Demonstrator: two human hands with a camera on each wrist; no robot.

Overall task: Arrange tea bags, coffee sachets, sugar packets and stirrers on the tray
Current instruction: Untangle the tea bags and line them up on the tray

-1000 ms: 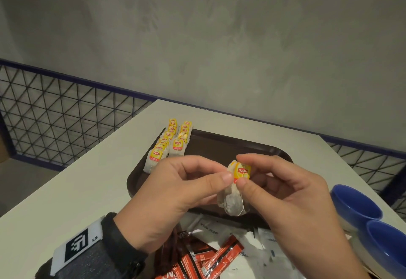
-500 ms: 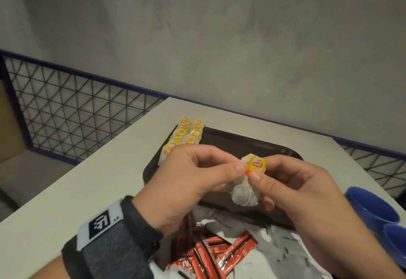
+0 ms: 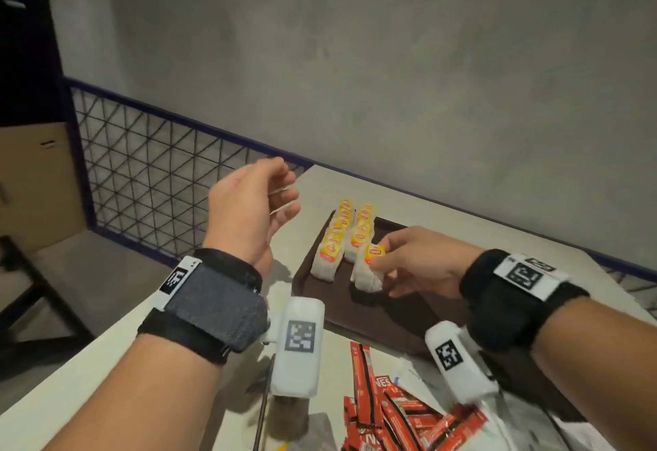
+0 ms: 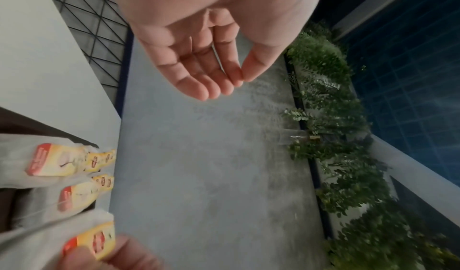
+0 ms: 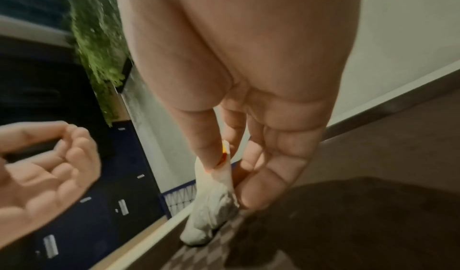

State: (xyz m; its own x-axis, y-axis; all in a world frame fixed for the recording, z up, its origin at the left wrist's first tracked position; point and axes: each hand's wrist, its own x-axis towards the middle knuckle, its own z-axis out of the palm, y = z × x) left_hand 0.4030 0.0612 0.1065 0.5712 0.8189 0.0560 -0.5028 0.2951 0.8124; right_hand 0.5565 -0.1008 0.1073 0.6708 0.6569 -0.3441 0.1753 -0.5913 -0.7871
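White table (image 3: 89, 372), brown tray (image 3: 391, 312): right hand (image 3: 416, 265) pinches tea bag (image 3: 369, 269); left hand (image 3: 249, 209) relaxed, empty

Coffee sachets (image 3: 398, 415) cut off by head view's bottom edge, print mostly unreadable. White packets (image 3: 526, 429) beside them blurred, partly behind wrist cams. Tray's (image 3: 398, 312) near-right corner hidden by right forearm. Left hand (image 3: 249, 209) blurred in head view.

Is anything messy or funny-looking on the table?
Yes. The red coffee sachets lie jumbled across each other on the table, not on the tray, while the tea bags sit in two tidy rows.
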